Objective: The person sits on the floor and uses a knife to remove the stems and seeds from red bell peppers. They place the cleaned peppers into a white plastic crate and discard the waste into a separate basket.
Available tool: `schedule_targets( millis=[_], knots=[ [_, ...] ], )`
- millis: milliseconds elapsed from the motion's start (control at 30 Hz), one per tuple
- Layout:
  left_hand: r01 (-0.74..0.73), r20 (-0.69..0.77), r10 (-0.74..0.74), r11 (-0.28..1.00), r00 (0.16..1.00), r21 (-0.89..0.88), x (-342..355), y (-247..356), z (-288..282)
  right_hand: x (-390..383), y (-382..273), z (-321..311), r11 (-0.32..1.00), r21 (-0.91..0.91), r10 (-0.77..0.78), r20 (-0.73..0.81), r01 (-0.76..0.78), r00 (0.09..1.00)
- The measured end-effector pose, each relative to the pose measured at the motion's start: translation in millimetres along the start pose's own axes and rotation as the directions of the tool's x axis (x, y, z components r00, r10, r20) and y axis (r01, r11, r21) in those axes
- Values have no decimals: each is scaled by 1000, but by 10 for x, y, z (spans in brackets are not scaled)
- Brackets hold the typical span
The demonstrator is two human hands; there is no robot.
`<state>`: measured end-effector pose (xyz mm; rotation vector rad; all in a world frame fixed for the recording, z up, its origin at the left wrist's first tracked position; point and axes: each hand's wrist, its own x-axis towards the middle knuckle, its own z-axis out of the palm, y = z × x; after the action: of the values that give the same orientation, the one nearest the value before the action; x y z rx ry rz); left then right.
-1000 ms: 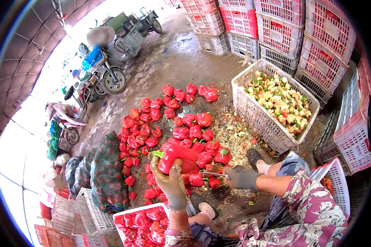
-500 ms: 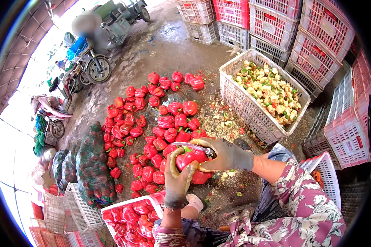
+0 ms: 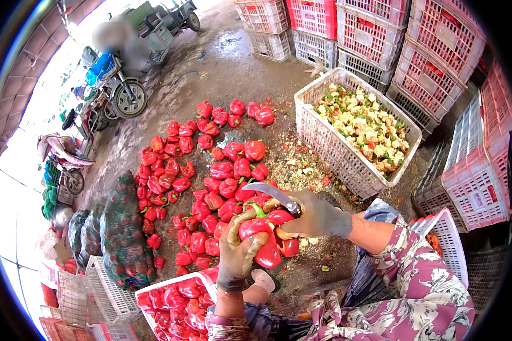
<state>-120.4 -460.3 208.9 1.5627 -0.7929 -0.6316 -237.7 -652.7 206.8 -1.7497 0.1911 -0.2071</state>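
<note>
My left hand point(image 3: 237, 258), in a worn grey and yellowish glove, is closed around a red bell pepper point(image 3: 257, 228) whose green stem points up. In my right hand point(image 3: 323, 215), gloved the same way, is a knife point(image 3: 271, 192) with a dark handle and a curved blade. The blade angles up and to the left, above the pepper and apart from it. My right fingertips are close beside the pepper; whether they touch it I cannot tell. Beneath and beyond my hands, many loose red bell peppers point(image 3: 228, 187) lie on the wet floor.
A crate point(image 3: 330, 135) of cut-out pepper cores stands at right, with scattered seeds point(image 3: 293, 169) beside it. Near my left arm is a crate point(image 3: 210, 287) of red peppers. Net sacks point(image 3: 125, 233) lie left. Stacked crates point(image 3: 367, 37) line the back right; motorbikes point(image 3: 128, 96) stand far left.
The blade has lifted away from the pepper and now points up and left. The pepper has turned, showing its stem more plainly. My view has shifted slightly.
</note>
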Motion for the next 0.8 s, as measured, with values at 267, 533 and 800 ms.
schedule_targets(
  millis=[267, 533, 800],
  knots=[
    [23, -172, -50, 987, 984, -157, 19, 0, 49, 64, 16, -28, 966, 236, 110, 8, -109, 994],
    [210, -428, -364, 907, 827, -365, 155, -217, 84, 99, 377, 440, 980, 96, -166, -63, 172, 984],
    [-304, -669, -530, 617, 521, -726, -2, -327, -531, 309, 78, 1130, 910, 40, -388, -272, 413, 880]
  ],
)
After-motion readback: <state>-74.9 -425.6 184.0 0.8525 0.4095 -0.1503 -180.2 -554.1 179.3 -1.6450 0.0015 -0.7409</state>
